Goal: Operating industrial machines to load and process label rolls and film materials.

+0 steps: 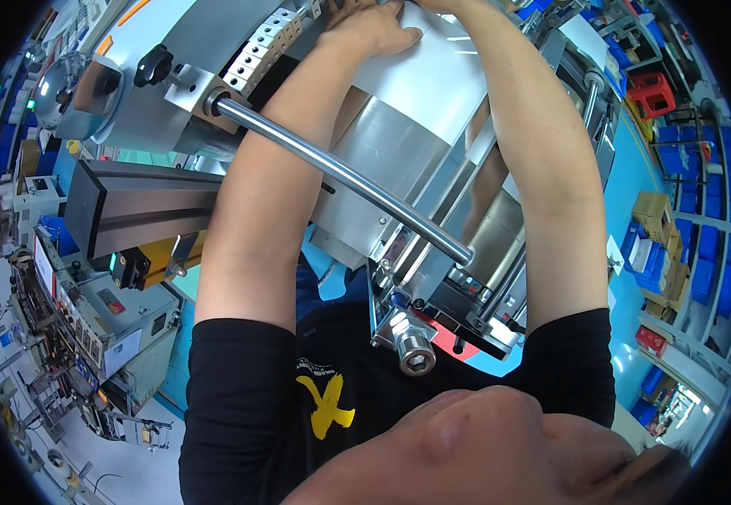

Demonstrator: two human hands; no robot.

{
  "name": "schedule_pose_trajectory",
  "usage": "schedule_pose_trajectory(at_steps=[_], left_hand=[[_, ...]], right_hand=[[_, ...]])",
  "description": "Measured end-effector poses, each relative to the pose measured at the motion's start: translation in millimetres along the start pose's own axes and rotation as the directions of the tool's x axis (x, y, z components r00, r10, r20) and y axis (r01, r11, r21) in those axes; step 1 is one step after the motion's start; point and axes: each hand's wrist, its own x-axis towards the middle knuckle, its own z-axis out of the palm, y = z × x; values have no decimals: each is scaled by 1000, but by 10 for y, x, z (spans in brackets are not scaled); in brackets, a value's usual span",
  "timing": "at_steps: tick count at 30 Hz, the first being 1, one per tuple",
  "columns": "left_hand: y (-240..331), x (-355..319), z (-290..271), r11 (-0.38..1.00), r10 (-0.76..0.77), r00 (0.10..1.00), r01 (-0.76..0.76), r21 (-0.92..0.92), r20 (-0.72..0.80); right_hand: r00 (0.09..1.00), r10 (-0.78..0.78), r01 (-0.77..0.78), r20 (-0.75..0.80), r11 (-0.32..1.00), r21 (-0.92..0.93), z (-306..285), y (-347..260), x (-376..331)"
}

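At the top of the view my left hand (371, 29) lies on a glossy white sheet (429, 88), its thumb stretched out. Its other fingertips are partly cut off by the upper edge, and I see nothing held in it. My right hand (443, 4) barely shows at that same edge, beside the sheet, with its fingers out of sight. Under the sheet's near end is a bare metal plate (403, 139) of a machine. A polished steel rod (340, 174) slants across, over my left forearm. Left of that hand runs a row of small pale blocks (260, 50) with dark holes.
A black knob (153, 66) and a grey metal beam (147, 202) stand at the left. Close to my chest juts a bolt-ended metal fitting (416, 353). Shelves with blue bins (706, 236) and a red stool (651, 94) are at the right; a workbench with equipment (121, 320) is at the left.
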Motion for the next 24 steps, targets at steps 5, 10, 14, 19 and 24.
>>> schedule_pose_trajectory(at_steps=[5,10,14,19,24], left_hand=[[33,45,5,998,-45,989,38,56,142],[19,17,-40,995,-70,990,61,75,118],[-23,-45,173,997,70,990,-65,47,-126],[-94,-99,197,999,46,982,-39,38,-184],[-178,61,130,997,72,996,-73,-35,-45]], right_hand=[[988,130,-133,83,991,34,-171,-118,-66],[999,46,-43,13,982,-182,42,-168,20],[1000,-18,14,-17,979,-202,-9,-185,-37],[979,-205,202,-5,972,-118,-166,-427,-112],[779,-370,462,507,884,-64,-391,-373,-567]])
